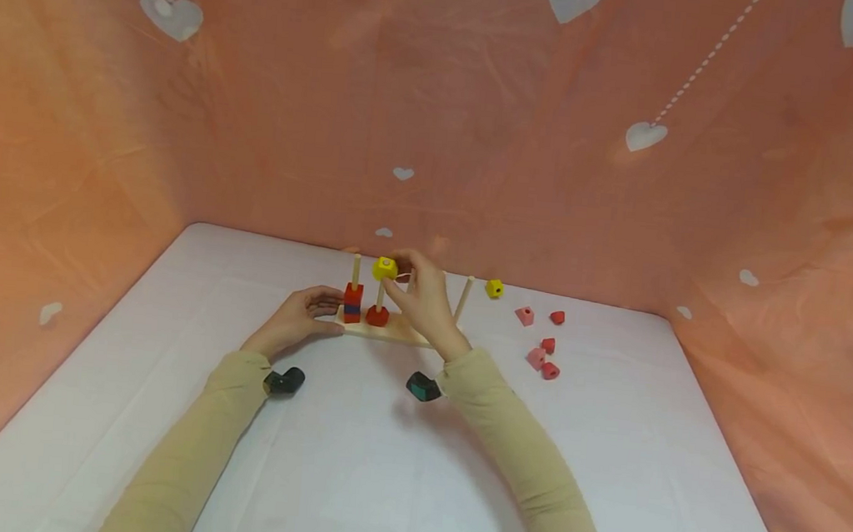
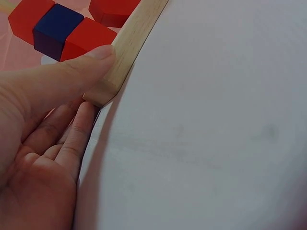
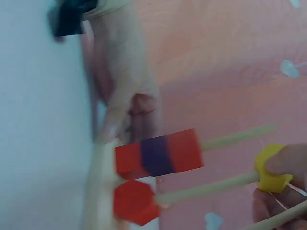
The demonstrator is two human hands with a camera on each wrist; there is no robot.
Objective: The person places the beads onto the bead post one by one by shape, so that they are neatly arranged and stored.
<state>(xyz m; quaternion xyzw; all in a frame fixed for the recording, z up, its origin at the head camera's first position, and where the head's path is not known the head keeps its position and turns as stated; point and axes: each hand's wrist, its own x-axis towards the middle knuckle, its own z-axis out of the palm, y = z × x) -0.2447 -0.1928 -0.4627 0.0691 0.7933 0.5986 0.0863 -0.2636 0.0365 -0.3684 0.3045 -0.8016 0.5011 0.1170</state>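
Note:
A wooden peg stand (image 1: 397, 330) with several upright pegs lies near the back of the table. My left hand (image 1: 293, 318) holds its left end, thumb (image 2: 103, 52) on the wood and fingers around the end. The leftmost peg carries a stack of square blocks, red, blue (image 2: 57, 28) and red. On the second peg a red hexagonal bead (image 1: 377, 316) sits at the bottom. Between thumb and fingers, my right hand (image 1: 427, 299) pinches a yellow hexagonal bead (image 3: 272, 167) at the top of that peg. A thin white string hangs by the right fingers.
Right of the stand lie a loose yellow block (image 1: 495, 289), pink blocks (image 1: 524, 315) and several small red pieces (image 1: 550, 371). A pink curtain (image 1: 482, 137) with white hearts rises behind the white table (image 1: 350, 477). Dark wrist cameras (image 1: 285, 382) sit below both hands.

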